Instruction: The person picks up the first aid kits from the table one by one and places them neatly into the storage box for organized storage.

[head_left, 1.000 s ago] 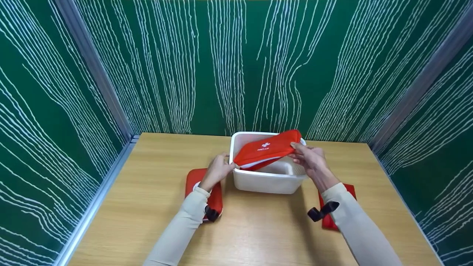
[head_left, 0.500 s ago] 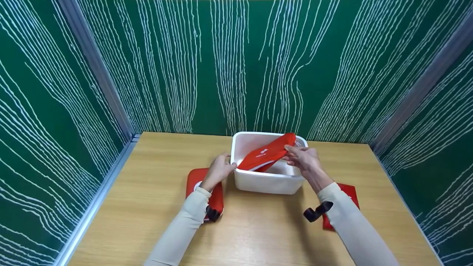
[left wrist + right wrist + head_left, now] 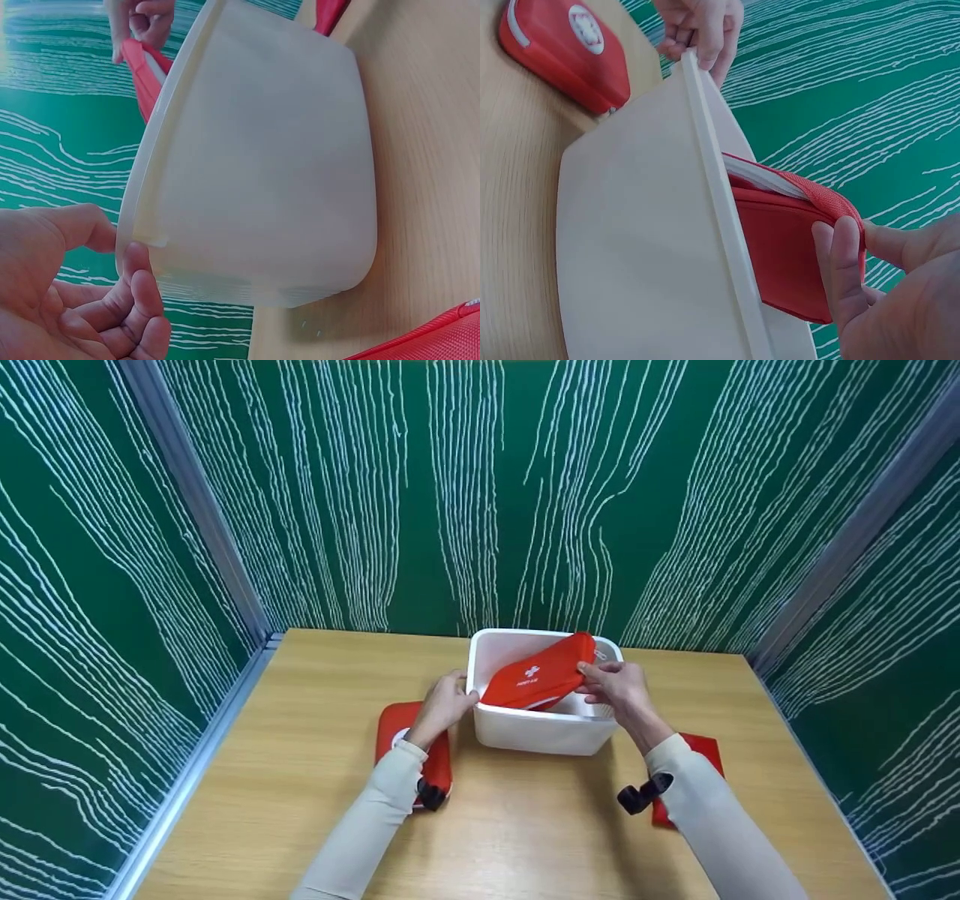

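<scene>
Our right hand (image 3: 621, 686) pinched the red pouch (image 3: 540, 667) tilted in the white tub (image 3: 541, 731) our left hand (image 3: 447, 703) gripped: placing it, we judged, which called for lowering, then releasing!

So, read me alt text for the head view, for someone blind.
A person's right grip pinches an oblong red fabric pouch with a white cross, tilted partly inside a rectangular white plastic bin whose rim the left grip holds. A rounded red case and a flat red item, both partly hidden, lie either side on the pale wooden table.
</scene>
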`<state>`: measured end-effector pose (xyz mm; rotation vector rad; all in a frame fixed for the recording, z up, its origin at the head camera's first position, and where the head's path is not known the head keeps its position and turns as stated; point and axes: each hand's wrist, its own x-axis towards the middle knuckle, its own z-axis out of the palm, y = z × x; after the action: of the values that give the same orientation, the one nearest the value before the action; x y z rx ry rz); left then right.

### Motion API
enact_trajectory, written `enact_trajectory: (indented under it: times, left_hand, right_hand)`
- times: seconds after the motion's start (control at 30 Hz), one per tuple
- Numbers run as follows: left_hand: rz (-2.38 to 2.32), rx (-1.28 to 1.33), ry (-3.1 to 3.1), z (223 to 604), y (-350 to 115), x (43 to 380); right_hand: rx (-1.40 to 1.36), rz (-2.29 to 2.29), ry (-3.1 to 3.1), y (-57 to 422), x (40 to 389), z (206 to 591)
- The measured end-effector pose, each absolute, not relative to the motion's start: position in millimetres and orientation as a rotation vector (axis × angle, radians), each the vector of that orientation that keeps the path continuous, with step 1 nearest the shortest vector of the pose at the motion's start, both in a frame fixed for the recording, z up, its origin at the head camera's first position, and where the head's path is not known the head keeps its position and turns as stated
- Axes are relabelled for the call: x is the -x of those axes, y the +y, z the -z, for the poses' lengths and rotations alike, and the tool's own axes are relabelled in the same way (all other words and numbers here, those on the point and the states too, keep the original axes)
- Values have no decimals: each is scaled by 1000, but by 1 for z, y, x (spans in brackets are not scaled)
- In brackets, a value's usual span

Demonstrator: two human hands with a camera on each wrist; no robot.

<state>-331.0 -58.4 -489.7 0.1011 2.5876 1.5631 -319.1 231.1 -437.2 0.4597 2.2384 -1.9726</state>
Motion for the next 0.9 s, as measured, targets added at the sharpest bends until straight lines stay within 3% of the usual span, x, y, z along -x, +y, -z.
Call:
enact_trajectory:
  times: [0.9]
  left_hand:
    - [-1567, -182, 2648, 489, -59, 330]
  right_hand:
    - [-309, 1608, 2718, 229, 312, 423]
